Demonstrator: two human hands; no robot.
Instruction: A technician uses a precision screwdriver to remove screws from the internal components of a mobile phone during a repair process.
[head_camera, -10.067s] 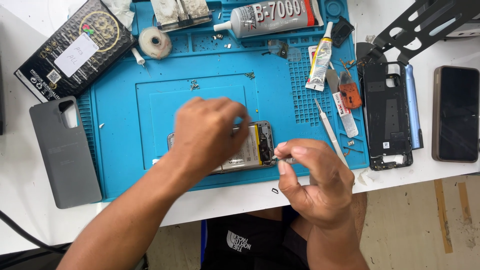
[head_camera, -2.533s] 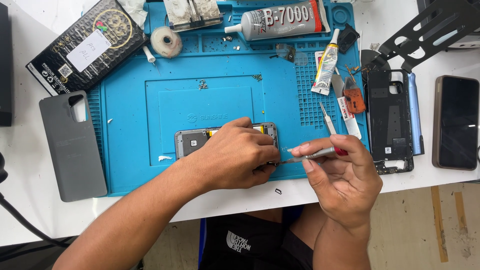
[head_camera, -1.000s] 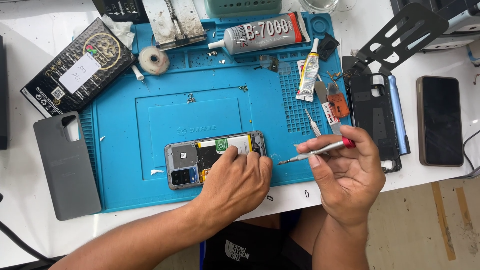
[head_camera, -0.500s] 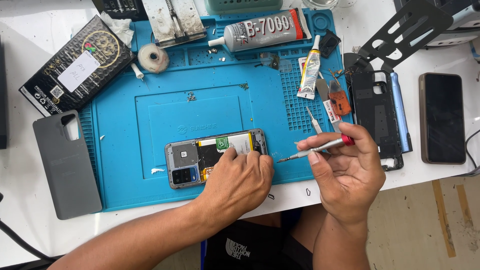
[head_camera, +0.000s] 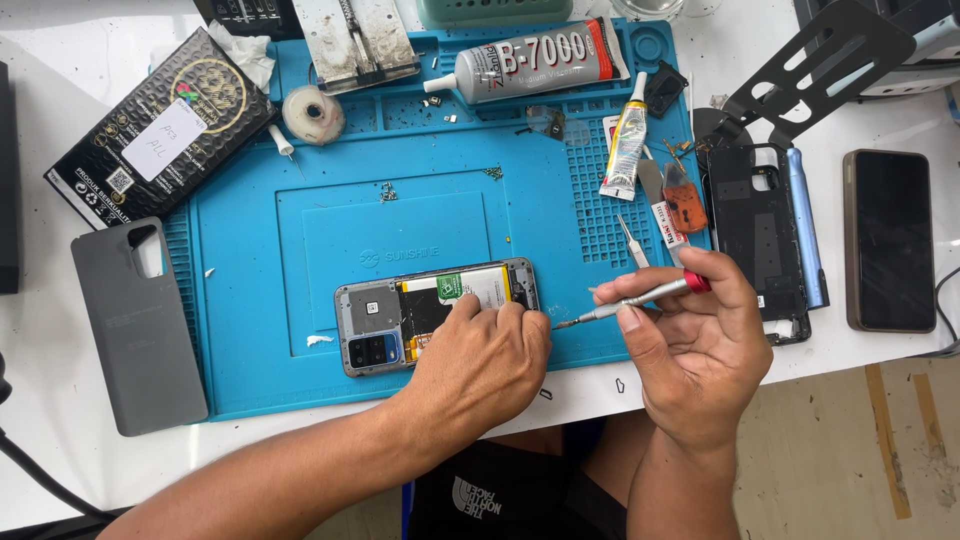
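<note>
Step in hand: screw work on the opened phone (head_camera: 420, 310), judged from the tool position. The left hand (head_camera: 480, 365) presses flat on the phone's right end, fingers spread narrow, holding it on the blue mat (head_camera: 300, 150) at 6 o'clock. The right hand (head_camera: 690, 350) pinches a red-tipped screwdriver (head_camera: 630, 298), tip just beside the phone's 3 o'clock edge. Next move likely calls for seating the tip squarely. At 12 o'clock lies a glue tube (head_camera: 535, 60)

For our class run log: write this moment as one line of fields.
left hand: pressing on opened phone | right hand: holding screwdriver, tip beside phone's right end | surface: blue mat
</note>
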